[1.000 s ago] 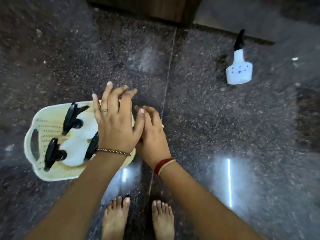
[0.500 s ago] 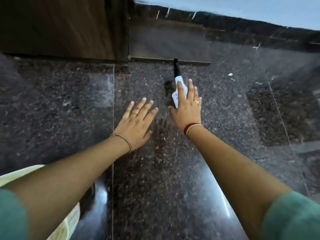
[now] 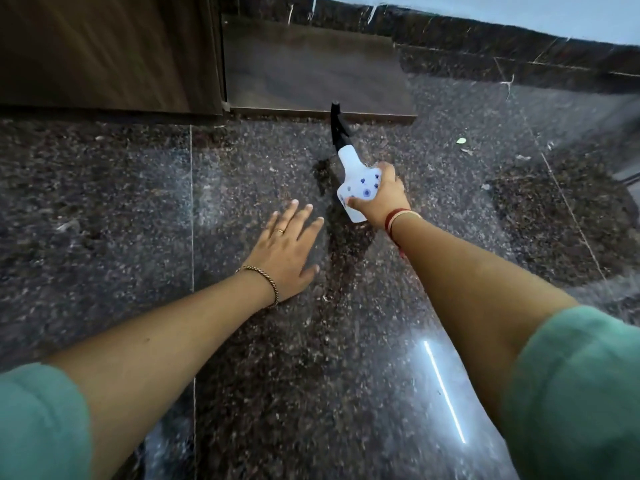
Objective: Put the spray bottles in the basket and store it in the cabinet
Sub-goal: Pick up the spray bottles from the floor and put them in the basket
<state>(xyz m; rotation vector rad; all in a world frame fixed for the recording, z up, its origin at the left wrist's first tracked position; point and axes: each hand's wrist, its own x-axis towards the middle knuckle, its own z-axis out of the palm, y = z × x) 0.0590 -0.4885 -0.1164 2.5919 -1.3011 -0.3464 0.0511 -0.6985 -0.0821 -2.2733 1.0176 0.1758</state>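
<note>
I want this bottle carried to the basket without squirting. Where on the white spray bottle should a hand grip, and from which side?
Grip the wide lower body of the spray bottle, coming from its right side as the right hand does now, thumb across the front. The black trigger head is narrow and points away at the top, so a hold low on the body probably keeps fingers off it.

Single head cam, looks fwd and down, close over granite floor (image 3: 277,393), hands mid-frame
</note>
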